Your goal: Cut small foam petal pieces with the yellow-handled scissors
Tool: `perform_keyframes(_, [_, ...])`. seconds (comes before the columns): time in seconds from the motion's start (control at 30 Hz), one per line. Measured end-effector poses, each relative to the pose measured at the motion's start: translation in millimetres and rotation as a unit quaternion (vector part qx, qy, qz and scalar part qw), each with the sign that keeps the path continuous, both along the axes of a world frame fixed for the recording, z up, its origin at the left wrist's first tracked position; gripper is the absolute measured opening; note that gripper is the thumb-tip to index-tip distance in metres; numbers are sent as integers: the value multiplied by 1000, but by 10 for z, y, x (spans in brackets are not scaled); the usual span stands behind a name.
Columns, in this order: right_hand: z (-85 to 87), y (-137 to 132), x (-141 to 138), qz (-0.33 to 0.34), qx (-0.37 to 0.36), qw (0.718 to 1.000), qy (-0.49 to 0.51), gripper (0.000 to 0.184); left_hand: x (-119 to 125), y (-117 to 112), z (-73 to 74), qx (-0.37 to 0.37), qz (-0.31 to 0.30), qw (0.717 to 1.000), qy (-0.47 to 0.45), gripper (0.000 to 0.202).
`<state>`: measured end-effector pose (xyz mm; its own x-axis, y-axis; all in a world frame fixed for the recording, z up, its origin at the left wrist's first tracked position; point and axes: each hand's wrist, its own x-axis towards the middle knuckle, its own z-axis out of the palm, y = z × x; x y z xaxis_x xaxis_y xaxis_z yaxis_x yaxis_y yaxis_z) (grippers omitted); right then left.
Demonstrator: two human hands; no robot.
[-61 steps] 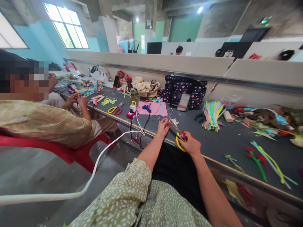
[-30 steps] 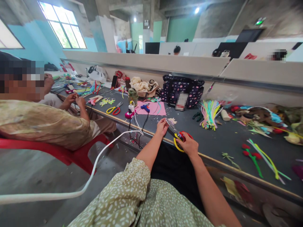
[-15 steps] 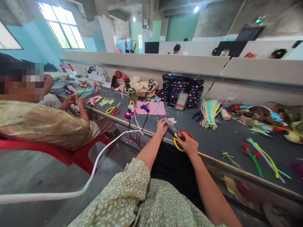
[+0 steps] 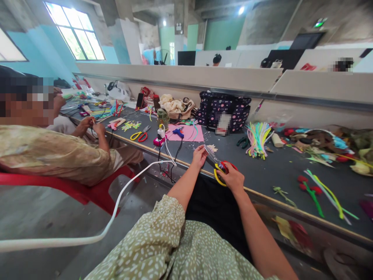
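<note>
My right hand (image 4: 233,179) grips yellow and red scissors (image 4: 219,168) by the handles at the near edge of the grey table (image 4: 279,171). The blades point up and left toward my left hand (image 4: 199,155). My left hand is closed in a pinch at the blade tips on something too small to make out. A small pale cut shape (image 4: 212,148) lies on the table just behind the blades.
A person in a red chair (image 4: 96,190) works to my left. On the table are a second pair of scissors (image 4: 141,135), a blue glue gun (image 4: 178,133) on pink paper, a dotted bag (image 4: 223,109), pipe cleaners (image 4: 258,139) and red-tipped stems (image 4: 313,194). A white cable (image 4: 116,210) crosses the floor.
The scissors' blades have come up toward my left hand since two seconds ago. Both hands have stayed at the table edge, almost still in the last second.
</note>
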<state>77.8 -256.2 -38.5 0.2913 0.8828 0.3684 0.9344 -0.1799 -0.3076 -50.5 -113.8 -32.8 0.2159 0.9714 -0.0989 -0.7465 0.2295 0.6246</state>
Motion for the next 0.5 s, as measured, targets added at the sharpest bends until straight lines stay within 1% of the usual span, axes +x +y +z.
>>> perform_keyframes(0.17, [-8, 3, 3, 1, 5, 1000, 9, 53, -14, 14, -14, -4, 6, 1000, 8, 13])
perform_keyframes(0.3, [-27, 6, 16, 4, 18, 1000, 14, 55, -25, 25, -33, 1, 5, 1000, 4, 13])
perform_keyframes(0.5, [-53, 11, 32, 11, 14, 1000, 11, 55, -11, 59, -84, 12, -2, 1000, 22, 13])
